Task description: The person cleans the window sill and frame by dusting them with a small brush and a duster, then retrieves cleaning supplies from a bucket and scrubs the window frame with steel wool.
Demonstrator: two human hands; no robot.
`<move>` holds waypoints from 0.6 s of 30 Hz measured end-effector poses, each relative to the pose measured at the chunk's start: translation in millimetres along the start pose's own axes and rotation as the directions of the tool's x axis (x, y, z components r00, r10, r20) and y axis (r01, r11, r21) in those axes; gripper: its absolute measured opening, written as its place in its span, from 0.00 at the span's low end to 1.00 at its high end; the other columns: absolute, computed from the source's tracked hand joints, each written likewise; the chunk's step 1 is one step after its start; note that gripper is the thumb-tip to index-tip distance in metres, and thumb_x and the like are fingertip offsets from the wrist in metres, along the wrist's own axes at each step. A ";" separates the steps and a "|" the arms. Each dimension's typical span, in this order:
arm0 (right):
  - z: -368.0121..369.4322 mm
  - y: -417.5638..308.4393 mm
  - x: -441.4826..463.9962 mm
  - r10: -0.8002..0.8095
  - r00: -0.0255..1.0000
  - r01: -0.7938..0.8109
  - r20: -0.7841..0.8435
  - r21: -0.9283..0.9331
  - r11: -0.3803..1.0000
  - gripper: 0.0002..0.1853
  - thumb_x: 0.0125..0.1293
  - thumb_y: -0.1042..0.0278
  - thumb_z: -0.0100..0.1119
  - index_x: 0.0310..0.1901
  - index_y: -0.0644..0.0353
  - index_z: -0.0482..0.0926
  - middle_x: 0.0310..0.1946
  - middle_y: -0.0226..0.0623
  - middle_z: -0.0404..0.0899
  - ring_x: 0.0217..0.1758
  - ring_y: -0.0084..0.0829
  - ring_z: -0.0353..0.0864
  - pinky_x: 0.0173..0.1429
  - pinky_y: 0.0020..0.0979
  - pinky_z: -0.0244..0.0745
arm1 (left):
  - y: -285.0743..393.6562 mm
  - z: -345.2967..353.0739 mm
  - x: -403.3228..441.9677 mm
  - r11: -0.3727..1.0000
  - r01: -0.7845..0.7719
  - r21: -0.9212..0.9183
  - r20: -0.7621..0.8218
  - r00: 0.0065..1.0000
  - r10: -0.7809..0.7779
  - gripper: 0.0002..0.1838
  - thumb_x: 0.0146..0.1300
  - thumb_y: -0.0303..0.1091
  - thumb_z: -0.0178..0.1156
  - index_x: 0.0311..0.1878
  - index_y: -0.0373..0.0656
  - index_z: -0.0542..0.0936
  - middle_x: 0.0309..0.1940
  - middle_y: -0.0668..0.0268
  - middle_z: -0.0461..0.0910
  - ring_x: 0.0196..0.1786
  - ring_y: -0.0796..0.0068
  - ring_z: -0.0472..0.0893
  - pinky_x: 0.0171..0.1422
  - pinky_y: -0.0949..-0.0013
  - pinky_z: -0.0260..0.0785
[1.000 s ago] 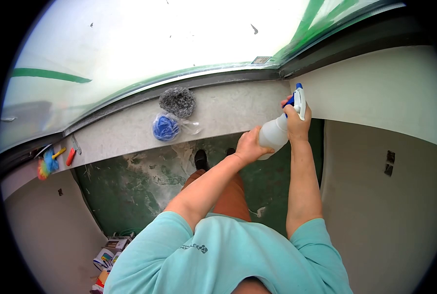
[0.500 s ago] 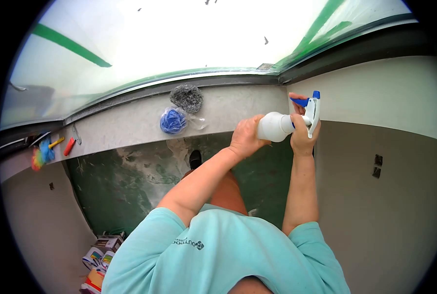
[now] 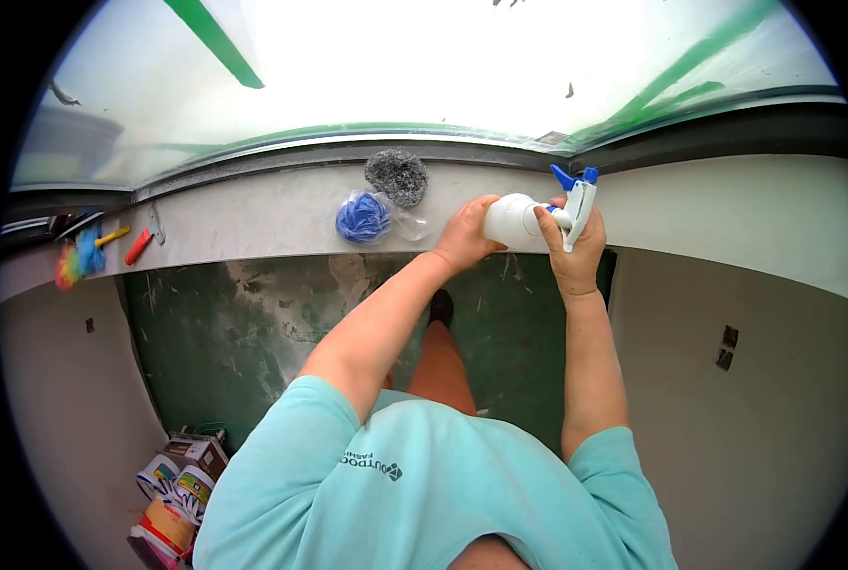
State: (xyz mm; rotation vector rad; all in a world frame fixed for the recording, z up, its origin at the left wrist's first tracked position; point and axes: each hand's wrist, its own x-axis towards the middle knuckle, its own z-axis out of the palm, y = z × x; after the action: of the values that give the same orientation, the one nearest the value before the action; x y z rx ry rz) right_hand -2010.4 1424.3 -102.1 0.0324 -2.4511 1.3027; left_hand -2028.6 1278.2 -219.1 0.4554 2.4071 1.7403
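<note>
Head view: spray bottle [image 3: 512,220] tipped sideways, left hand [image 3: 466,236] clasping base end, right hand [image 3: 578,249] closed round neck.

On the pale sill [image 3: 272,214] in front of me I see a fuzzy grey bundle [image 3: 397,178], with a blue bundle [image 3: 363,218] in clear plastic close beside it. Off to my left lie a red-handled scraper [image 3: 140,246] and a rainbow duster [image 3: 84,258] with a yellow handle. Green strips [image 3: 217,43] cross the bright window [image 3: 348,66] beyond the sill. Below me, pale smears mark the green floor [image 3: 205,332]; tubs [image 3: 194,486] and a carton [image 3: 167,525] crowd together at lower left. Two dark openings [image 3: 726,348] show in the wall on my right.
</note>
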 end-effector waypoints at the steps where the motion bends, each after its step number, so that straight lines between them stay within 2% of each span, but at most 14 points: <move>1: 0.1 -0.4 1.9 -0.067 0.997 0.068 0.048 -0.029 0.997 0.15 0.50 0.64 0.70 0.33 0.63 0.76 0.34 0.38 0.75 0.34 0.34 0.75 0.40 0.32 0.71 | -1.2 -1.5 0.7 1.000 0.001 -0.003 -0.004 1.000 -0.001 0.36 0.35 0.32 0.74 0.51 0.46 0.69 0.47 0.58 0.74 0.51 0.56 0.74 0.56 0.61 0.67; 5: 5.0 -6.0 3.9 -0.048 0.993 0.046 0.107 0.021 0.999 0.14 0.50 0.66 0.70 0.33 0.64 0.76 0.34 0.38 0.75 0.36 0.35 0.76 0.41 0.33 0.71 | -4.8 -4.2 2.6 0.998 0.048 -0.028 0.026 0.999 -0.047 0.36 0.35 0.32 0.74 0.53 0.46 0.68 0.48 0.58 0.74 0.52 0.56 0.73 0.57 0.61 0.67; 8: 10.2 -1.2 -2.0 -0.006 0.999 0.007 0.037 -0.002 1.000 0.16 0.50 0.65 0.70 0.34 0.65 0.76 0.35 0.39 0.75 0.37 0.36 0.76 0.43 0.33 0.71 | -12.8 -1.6 5.0 0.999 0.046 -0.024 0.017 0.999 -0.046 0.36 0.36 0.33 0.74 0.53 0.46 0.69 0.47 0.58 0.74 0.52 0.57 0.74 0.56 0.62 0.67; 10: 12.0 2.0 -2.8 -0.026 0.999 0.028 0.018 -0.102 0.994 0.17 0.49 0.65 0.71 0.36 0.65 0.76 0.35 0.40 0.75 0.39 0.37 0.75 0.44 0.34 0.71 | -8.0 -7.6 7.8 0.999 0.035 -0.014 0.003 0.999 -0.035 0.36 0.37 0.33 0.74 0.53 0.46 0.69 0.47 0.58 0.75 0.51 0.58 0.75 0.56 0.63 0.68; 12: 13.4 -0.5 -2.1 -0.047 0.999 0.049 0.023 -0.095 0.994 0.17 0.50 0.65 0.70 0.37 0.65 0.75 0.35 0.40 0.75 0.39 0.37 0.75 0.45 0.34 0.70 | -2.4 -13.1 7.0 0.997 0.080 -0.025 0.067 0.995 -0.078 0.37 0.36 0.32 0.73 0.53 0.46 0.68 0.49 0.58 0.74 0.53 0.57 0.73 0.57 0.62 0.67; 14: 16.5 -0.9 -0.3 -0.072 0.997 0.074 0.024 -0.089 0.993 0.18 0.50 0.65 0.70 0.37 0.65 0.75 0.35 0.41 0.75 0.40 0.38 0.75 0.45 0.34 0.70 | -5.2 -12.9 8.6 0.998 0.065 -0.020 0.066 0.996 -0.063 0.36 0.36 0.32 0.73 0.53 0.46 0.68 0.48 0.58 0.74 0.52 0.57 0.73 0.57 0.62 0.67; 16: 22.4 -0.5 -0.1 -0.131 0.991 0.131 0.009 -0.168 0.977 0.16 0.51 0.65 0.68 0.37 0.64 0.74 0.34 0.40 0.75 0.40 0.39 0.74 0.45 0.35 0.70 | -8.7 -10.6 9.5 0.999 0.051 -0.017 0.063 0.997 -0.050 0.36 0.36 0.32 0.73 0.53 0.46 0.68 0.48 0.59 0.74 0.52 0.57 0.74 0.57 0.62 0.67; 18: 31.5 -9.3 -5.3 -0.093 0.995 0.087 -0.037 -0.143 0.986 0.15 0.52 0.66 0.68 0.36 0.64 0.74 0.34 0.40 0.74 0.40 0.39 0.74 0.45 0.35 0.69 | -13.9 -8.1 8.0 0.997 0.074 -0.032 0.057 0.996 -0.072 0.35 0.36 0.32 0.73 0.52 0.46 0.69 0.47 0.59 0.75 0.52 0.57 0.74 0.57 0.63 0.67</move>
State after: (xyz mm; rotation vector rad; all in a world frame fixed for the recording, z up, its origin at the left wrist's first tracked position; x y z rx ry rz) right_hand -2013.3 1392.8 -112.4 0.0765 -2.4684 1.0791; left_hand -2040.8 1269.5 -229.0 0.4010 2.3218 1.7116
